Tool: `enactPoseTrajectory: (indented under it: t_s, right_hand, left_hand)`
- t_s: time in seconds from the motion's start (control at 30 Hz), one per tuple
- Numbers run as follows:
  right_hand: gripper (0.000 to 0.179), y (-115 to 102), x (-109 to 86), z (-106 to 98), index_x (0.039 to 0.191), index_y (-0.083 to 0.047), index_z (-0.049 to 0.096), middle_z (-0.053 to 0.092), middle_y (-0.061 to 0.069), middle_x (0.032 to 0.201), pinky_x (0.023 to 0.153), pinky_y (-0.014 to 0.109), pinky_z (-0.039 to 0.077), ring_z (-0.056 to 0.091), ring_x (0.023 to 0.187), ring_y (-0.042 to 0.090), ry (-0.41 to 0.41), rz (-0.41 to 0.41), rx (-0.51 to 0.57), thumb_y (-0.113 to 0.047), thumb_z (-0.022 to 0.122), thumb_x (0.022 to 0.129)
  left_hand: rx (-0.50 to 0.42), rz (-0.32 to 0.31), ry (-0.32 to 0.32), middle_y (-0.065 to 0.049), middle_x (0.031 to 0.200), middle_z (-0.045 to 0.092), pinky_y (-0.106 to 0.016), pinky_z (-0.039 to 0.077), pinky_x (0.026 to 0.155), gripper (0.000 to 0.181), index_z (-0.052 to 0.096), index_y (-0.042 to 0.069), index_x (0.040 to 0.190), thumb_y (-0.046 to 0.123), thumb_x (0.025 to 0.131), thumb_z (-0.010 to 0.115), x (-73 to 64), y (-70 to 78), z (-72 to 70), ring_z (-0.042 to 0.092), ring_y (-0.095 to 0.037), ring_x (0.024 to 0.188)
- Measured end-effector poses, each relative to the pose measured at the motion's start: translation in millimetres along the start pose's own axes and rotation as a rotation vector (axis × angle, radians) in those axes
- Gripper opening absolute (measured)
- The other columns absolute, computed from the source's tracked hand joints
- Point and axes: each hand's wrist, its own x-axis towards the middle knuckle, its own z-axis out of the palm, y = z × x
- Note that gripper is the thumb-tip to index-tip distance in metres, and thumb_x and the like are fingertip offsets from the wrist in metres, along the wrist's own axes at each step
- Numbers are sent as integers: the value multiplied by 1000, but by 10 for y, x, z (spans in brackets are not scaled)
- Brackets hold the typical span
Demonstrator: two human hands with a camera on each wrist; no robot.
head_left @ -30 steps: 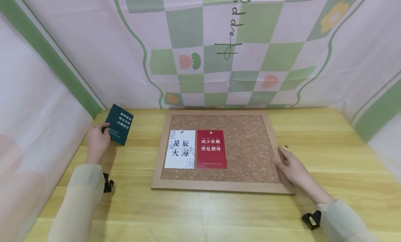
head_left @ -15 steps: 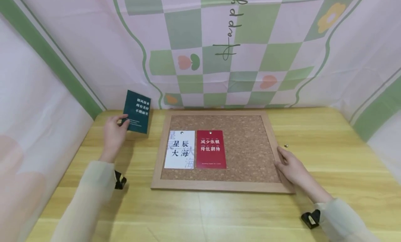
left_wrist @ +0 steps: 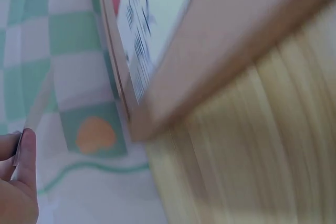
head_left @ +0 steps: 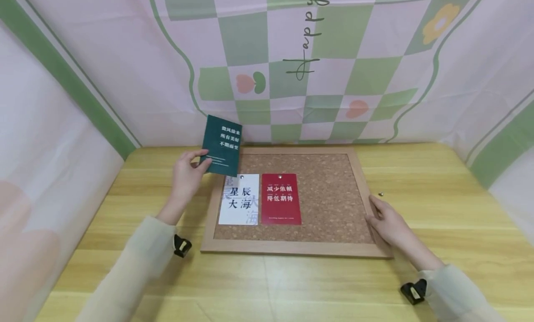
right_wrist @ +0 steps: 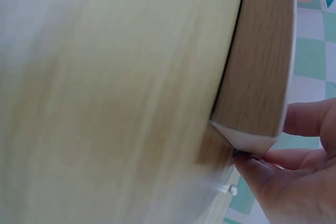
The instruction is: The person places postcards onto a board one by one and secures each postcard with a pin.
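Note:
My left hand [head_left: 188,176] pinches a dark green card [head_left: 222,143] with white lettering by its lower left edge. The card is raised and overlaps the back left corner of a wood-framed cork board [head_left: 329,197]. In the left wrist view the card shows almost edge-on beyond the thumb. A white card [head_left: 239,206] and a red card [head_left: 281,211] hang side by side on the cork, each with a pushpin at its top. My right hand [head_left: 390,222] grips the board's right side, thumb on the frame; in the right wrist view its fingers [right_wrist: 257,174] hold the frame's edge.
A small metal pushpin [head_left: 381,193] lies on the wooden table [head_left: 137,275] just right of the board. Behind the table hangs a patterned cloth [head_left: 329,76], close to the board's back edge.
My left hand has carried the green card rightward and up, from the table's left side to the board's back left corner. My right hand has stayed on the board.

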Motion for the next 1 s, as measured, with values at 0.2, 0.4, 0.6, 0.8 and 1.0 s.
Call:
enactPoseTrajectory:
  t_s: [0.2, 0.4, 0.6, 0.8, 1.0]
  right_hand:
    - [63, -5, 3, -2, 144, 19, 13, 17, 45, 144, 106, 68, 25, 20, 131, 60, -4, 9, 4, -8, 46, 98]
    - [63, -5, 3, -1, 143, 19, 13, 18, 45, 144, 106, 69, 25, 20, 131, 61, 0, 13, 5, -8, 46, 97]
    - [64, 8, 4, 3, 144, 18, 13, 18, 45, 144, 105, 69, 24, 19, 131, 61, 0, 10, 10, -9, 46, 97]
    - [64, 25, 10, 7, 144, 18, 13, 17, 45, 144, 105, 69, 25, 20, 131, 61, -4, 8, 9, -9, 46, 97]
    - [63, 33, 21, 9, 144, 18, 13, 17, 45, 144, 105, 69, 25, 20, 131, 61, -2, 16, 6, -9, 46, 97]
  left_hand:
    - [-192, -27, -120, -21, 135, 53, -37, 58, 82, 39, 55, -1, 130, 7, 92, 60, -101, 123, 153, 67, -33, 106]
    - [-206, -23, -172, -18, 136, 54, -34, 58, 84, 38, 54, 3, 133, 10, 95, 56, -202, 245, 358, 67, -32, 106]
    - [-210, -21, -323, -20, 134, 51, -35, 59, 82, 37, 52, -1, 133, 12, 99, 50, -370, 375, 604, 69, -32, 98]
    - [-293, -88, -429, -17, 137, 50, -34, 58, 82, 36, 53, 1, 133, 14, 101, 43, -518, 450, 867, 68, -20, 89]
    - [-353, -129, -525, -19, 129, 55, -30, 58, 80, 37, 50, 1, 136, 9, 101, 41, -618, 507, 1050, 68, -22, 93]
